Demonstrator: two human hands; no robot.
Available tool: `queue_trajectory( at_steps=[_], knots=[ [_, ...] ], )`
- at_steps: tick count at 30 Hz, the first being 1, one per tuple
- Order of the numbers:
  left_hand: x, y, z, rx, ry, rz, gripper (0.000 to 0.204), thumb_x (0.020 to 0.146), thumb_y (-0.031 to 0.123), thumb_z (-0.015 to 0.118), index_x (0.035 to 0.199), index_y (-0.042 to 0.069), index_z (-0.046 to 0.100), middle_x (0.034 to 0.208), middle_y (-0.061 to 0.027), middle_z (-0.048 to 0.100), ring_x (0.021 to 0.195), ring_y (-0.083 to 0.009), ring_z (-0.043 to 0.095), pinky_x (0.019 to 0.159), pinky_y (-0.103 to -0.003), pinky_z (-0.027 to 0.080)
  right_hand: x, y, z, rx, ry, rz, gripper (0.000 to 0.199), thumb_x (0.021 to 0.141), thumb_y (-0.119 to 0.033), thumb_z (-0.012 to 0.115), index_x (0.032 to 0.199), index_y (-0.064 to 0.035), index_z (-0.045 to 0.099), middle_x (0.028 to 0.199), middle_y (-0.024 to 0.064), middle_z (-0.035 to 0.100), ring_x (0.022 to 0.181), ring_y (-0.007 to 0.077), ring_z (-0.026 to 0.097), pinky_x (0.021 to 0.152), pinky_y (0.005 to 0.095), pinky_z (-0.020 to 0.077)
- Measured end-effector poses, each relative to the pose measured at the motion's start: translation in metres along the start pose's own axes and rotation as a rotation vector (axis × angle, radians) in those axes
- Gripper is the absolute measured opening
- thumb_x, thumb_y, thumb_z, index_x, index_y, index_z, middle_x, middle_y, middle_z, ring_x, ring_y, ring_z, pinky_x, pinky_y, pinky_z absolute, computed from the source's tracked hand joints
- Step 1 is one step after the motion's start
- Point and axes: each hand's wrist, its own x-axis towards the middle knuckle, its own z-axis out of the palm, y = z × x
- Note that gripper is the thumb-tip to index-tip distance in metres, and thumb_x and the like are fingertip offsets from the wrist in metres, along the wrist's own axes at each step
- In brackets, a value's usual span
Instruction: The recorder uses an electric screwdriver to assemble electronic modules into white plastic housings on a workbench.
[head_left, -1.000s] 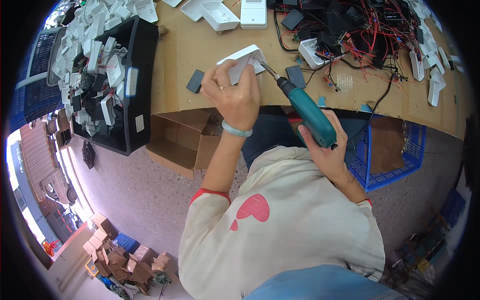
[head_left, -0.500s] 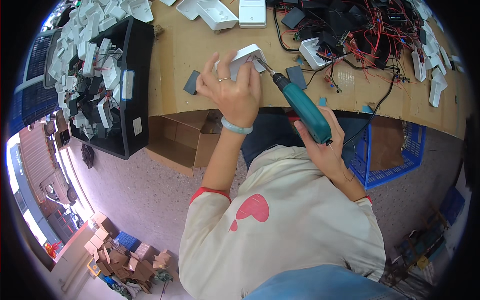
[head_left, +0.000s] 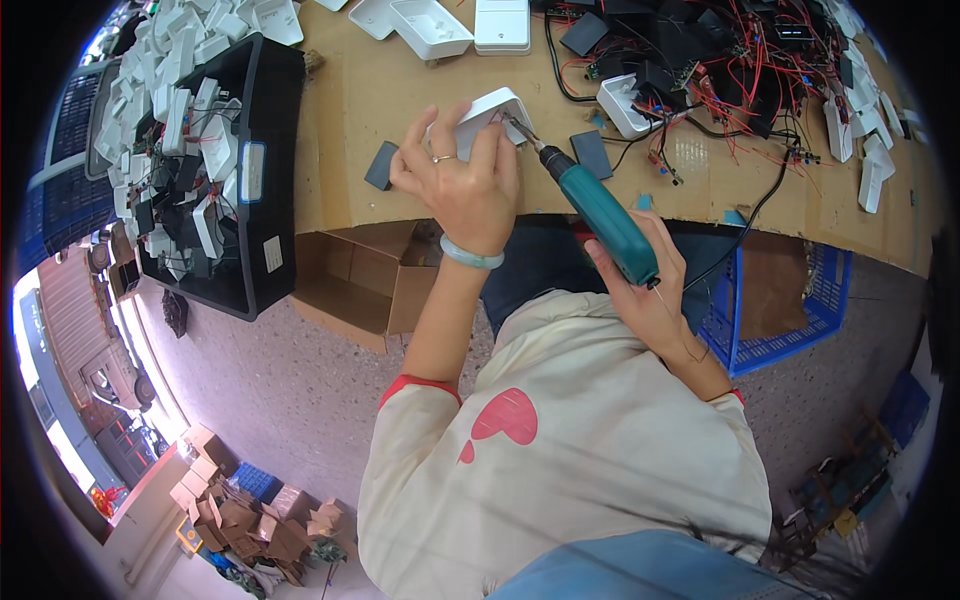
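At bench edge, near the middle of the brown work surface (head_left: 380, 100): small white moulded plastic housing (head_left: 492, 108), tilted up off the board and pinned there by the left hand (head_left: 462, 180). Fingers (head_left: 440, 150) spread and curled over the housing's back, grasping it, ring on one, pale green bangle (head_left: 470, 256) at the wrist. Teal electric screwdriver (head_left: 608, 222) angled in from the lower right, thin metal bit meeting the housing's right side just beside the fingertips. Right hand (head_left: 645, 290) wrapped tight about the driver's lower body, clenched on it.

Close around: two dark grey flat rectangular pads (head_left: 381, 166), one left of the hand, one right of the bit. Further out, three more white plastic shells (head_left: 430, 26) along the far edge, a tangle of red and black wired circuit parts (head_left: 740, 60) to the right, a black plastic bin (head_left: 255, 200) heaped with white pieces to the left. Below the bench, an open brown cardboard box (head_left: 360, 285) and a blue plastic crate (head_left: 775, 300).

Likely trouble, judged from the pose: bit very near the holding fingertips, so a slip off the screw head could jab them or scar the plastic; housing propped at a tilt, held by one hand only, so pressure from the driver could twist it loose or seat the screw crooked.
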Motion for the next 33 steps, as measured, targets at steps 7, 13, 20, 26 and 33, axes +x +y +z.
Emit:
queue_trajectory(
  at_steps=[7, 13, 20, 26, 33],
  knots=[
    [-0.0001, -0.0005, -0.0003, 0.003, -0.006, 0.005, 0.010, 0.079, 0.015, 0.081, 0.089, 0.016, 0.080, 0.122, -0.0046, 0.070, 0.125, -0.0326, 0.054, 0.105, -0.049, 0.031, -0.0016, 0.0031, -0.0016, -0.039, -0.036, 0.020, 0.027, 0.087, 0.002, 0.079, 0.111, 0.0034, 0.064, 0.100, 0.0144, 0.063, 0.088, 0.0266, 0.061, 0.081, 0.0314, 0.0498],
    [0.0000, -0.0008, -0.0012, 0.002, -0.010, 0.002, 0.010, 0.079, 0.016, 0.081, 0.089, 0.016, 0.080, 0.123, -0.0041, 0.070, 0.125, -0.0321, 0.054, 0.104, -0.049, 0.031, -0.0012, 0.0020, -0.0001, -0.082, -0.042, 0.010, 0.027, 0.087, 0.004, 0.078, 0.109, 0.0019, 0.063, 0.098, 0.0146, 0.062, 0.085, 0.0278, 0.061, 0.078, 0.0315, 0.0500],
    [0.0002, 0.0002, -0.0003, 0.000, -0.007, -0.002, 0.009, 0.079, 0.016, 0.081, 0.088, 0.016, 0.080, 0.122, -0.0039, 0.070, 0.124, -0.0320, 0.055, 0.104, -0.049, 0.032, -0.0038, 0.0063, -0.0022, -0.113, -0.072, 0.011, 0.029, 0.086, 0.004, 0.078, 0.111, 0.0012, 0.063, 0.100, 0.0145, 0.063, 0.086, 0.0271, 0.062, 0.078, 0.0324, 0.0514],
    [0.0006, 0.0005, -0.0009, 0.000, 0.000, -0.003, 0.009, 0.079, 0.015, 0.082, 0.088, 0.015, 0.080, 0.122, -0.0039, 0.070, 0.123, -0.0319, 0.056, 0.103, -0.049, 0.032, -0.0037, 0.0026, -0.0040, -0.105, -0.056, -0.021, 0.029, 0.086, 0.005, 0.078, 0.111, 0.0013, 0.063, 0.099, 0.0146, 0.061, 0.086, 0.0273, 0.062, 0.077, 0.0316, 0.0508],
    [-0.0004, -0.0009, 0.0006, -0.001, -0.001, -0.009, 0.009, 0.079, 0.015, 0.081, 0.088, 0.016, 0.080, 0.122, -0.0033, 0.070, 0.123, -0.0312, 0.056, 0.103, -0.049, 0.032, -0.0048, 0.0019, -0.0040, -0.110, -0.059, -0.007, 0.030, 0.086, 0.005, 0.078, 0.111, 0.0019, 0.062, 0.100, 0.0150, 0.060, 0.086, 0.0279, 0.061, 0.078, 0.0314, 0.0508]
  ],
)
